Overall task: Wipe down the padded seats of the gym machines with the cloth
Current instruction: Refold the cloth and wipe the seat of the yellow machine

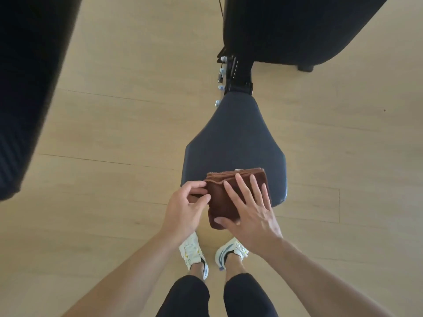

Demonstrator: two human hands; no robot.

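Head view: a folded brown cloth point(231, 197) sits at the near edge of the dark padded seat point(233, 143), its lower part overhanging the edge; the right hand point(249, 216) lies flat on top, fingers straight and spread, thumb along the cloth's near end; the left hand point(183, 209) pinches the cloth's left edge between thumb and curled fingers (layers showing there); white sneakers point(194, 255) stand on the pale wood floor point(114, 124) below; a black backrest point(297, 26) rises beyond the seat.
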